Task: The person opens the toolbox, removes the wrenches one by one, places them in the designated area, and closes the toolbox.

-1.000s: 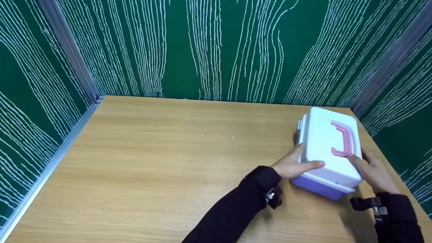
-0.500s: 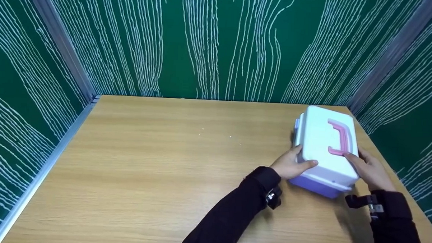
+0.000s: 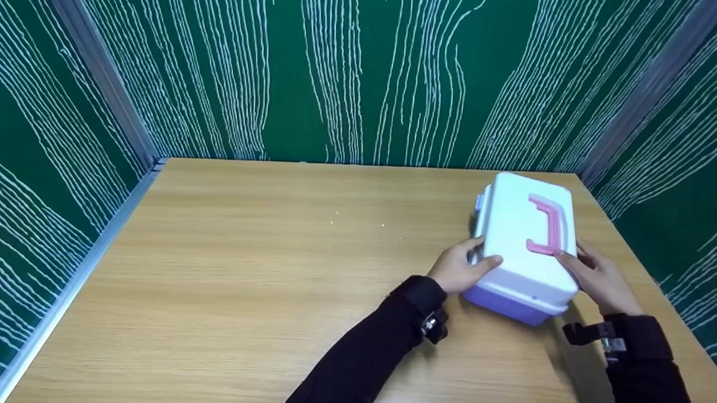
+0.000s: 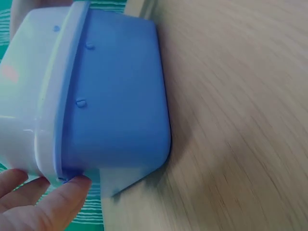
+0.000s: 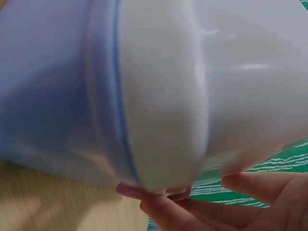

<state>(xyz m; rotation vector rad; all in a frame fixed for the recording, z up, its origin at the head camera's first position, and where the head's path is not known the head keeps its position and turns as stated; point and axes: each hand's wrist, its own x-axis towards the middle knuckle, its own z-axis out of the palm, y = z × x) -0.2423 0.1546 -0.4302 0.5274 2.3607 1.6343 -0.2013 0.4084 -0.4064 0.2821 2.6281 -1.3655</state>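
White lid, lilac base: the storage box [image 3: 524, 246] sits on the wooden table [image 3: 260, 281] at about 3 o'clock of the tabletop, close to the right edge, with its pink handle [image 3: 547, 226] lying flat on the lid.
Left hand: the left hand [image 3: 460, 269] clasps the box's near-left corner, thumb curled over the lid's edge and fingers round the side; the left wrist view shows fingertips [image 4: 57, 202] tucked under the lid's rim.
Right hand: the right hand [image 3: 594, 278] clamps the box's right end at 4 o'clock of the lid, fingertips [image 5: 163, 195] hooked under the white rim.
Step in hand: judging by the two-sided hold, the box is being shifted or turned on the table, not opened.
Next move: it likely calls for even pressure from both sides, keeping the base flat so the box does not tip.
Surroundings: green walls with white wavy lines [image 3: 363, 76] stand from 9 to 3 o'clock.
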